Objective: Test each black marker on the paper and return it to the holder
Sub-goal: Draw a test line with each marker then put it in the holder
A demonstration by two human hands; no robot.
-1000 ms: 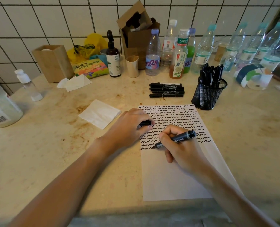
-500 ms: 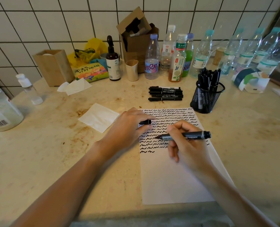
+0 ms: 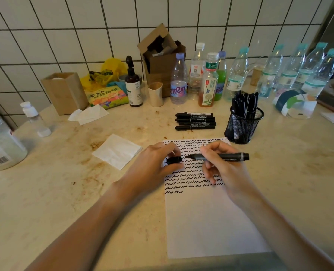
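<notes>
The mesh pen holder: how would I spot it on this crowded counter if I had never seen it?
Start at the row of clear water bottles along the tiled wall on the right. Just in front of them, beyond the top right corner of the scribbled paper, stands the holder. It is the only black wire-mesh cup, packed with upright black markers, unlike the loose markers lying flat beside it.

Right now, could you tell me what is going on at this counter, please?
A person is testing black markers on a sheet of paper. The right hand holds an uncapped marker level above the squiggles, its tip pointing at the cap in the left hand. Four markers lie beside the mesh holder, which is full of others.
</notes>
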